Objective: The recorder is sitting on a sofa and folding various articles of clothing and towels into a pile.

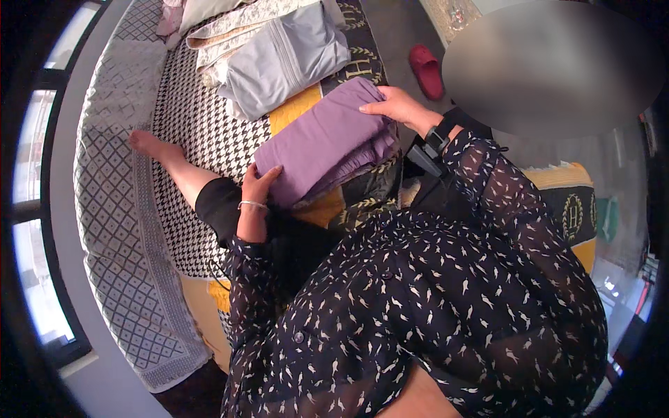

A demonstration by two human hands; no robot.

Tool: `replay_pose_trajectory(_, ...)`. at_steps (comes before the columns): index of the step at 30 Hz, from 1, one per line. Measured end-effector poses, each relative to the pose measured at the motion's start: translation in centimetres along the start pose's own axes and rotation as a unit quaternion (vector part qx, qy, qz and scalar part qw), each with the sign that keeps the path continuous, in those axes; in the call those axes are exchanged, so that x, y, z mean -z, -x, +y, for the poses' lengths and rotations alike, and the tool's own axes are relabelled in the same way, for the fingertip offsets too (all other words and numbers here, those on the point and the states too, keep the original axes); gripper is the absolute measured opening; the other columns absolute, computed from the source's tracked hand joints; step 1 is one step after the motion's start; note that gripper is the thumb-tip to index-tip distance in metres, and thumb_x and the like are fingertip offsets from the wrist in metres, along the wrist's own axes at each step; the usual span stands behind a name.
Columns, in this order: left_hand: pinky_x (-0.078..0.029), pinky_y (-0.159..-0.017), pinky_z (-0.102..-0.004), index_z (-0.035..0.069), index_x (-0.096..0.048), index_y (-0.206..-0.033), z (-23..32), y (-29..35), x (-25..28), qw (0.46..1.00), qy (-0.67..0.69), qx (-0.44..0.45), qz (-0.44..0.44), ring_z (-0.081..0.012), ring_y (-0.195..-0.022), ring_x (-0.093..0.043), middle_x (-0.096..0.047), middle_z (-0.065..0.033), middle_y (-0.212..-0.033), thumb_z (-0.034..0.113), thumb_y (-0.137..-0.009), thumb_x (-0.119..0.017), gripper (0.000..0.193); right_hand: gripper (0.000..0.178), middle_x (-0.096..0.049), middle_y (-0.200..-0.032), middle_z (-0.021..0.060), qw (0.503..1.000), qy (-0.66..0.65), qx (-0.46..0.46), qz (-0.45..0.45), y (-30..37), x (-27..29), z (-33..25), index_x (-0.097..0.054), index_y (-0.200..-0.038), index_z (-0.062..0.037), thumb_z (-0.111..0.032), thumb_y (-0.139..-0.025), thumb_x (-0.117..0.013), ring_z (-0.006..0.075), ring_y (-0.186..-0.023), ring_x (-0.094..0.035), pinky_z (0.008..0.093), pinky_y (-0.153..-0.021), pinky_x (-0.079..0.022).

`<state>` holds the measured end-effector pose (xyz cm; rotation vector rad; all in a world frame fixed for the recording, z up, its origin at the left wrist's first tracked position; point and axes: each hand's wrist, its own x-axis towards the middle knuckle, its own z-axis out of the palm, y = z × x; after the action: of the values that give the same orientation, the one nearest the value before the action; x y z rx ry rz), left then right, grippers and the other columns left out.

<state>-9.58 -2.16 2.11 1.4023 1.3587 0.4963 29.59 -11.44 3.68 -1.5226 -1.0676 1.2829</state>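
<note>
**Folded purple cloth held at both ends**

Resting on the patterned bed cover [209, 125], the folded purple cloth [320, 143] lies with its long axis on a diagonal, from lower left near the person's knee up to the right. The left hand [259, 187] cups the lower-left end, fingers curled over the edge. The right hand [397, 108] lies flat and open on the upper-right corner, fingertips pressing down. A folded grey garment [286, 59] sits just beyond it, apparently stacked on cream bedding [230, 28]. A red slipper [426, 70] lies on the floor.
</note>
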Motion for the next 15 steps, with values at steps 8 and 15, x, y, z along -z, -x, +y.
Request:
replay_pose_trajectory(8,-0.048,-0.088,-0.0380,-0.001,-0.057,-0.122,-1.3,0.5,-1.4,0.817,-0.444,-0.262,0.258,-0.0296,-0.101,-0.060,-0.063,-0.0178,-0.112,0.034,-0.065,-0.084,0.072,0.027,-0.063,-0.108,0.0105,0.941,0.171,0.284,0.059,4.1,-1.7,-2.5,-0.064,-0.104,0.0024,-0.015,-0.084,-0.068,0.0167,-0.097,-0.059,0.0293,-0.084,-0.046)
replay_pose_trajectory(15,-0.048,-0.089,-0.0378,-0.002,-0.061,-0.115,1.8,1.6,-1.5,0.955,-0.281,-0.026,0.095,-0.0327,-0.104,-0.057,-0.059,-0.0199,-0.114,0.037,-0.064,-0.084,0.068,0.051,-0.056,-0.124,0.0064,0.991,-0.090,0.092,-0.026,6.9,-2.4,-1.7,-0.046,-0.131,0.0025,-0.010,-0.087,-0.068,0.0121,-0.109,-0.053,0.0274,-0.095,-0.044)
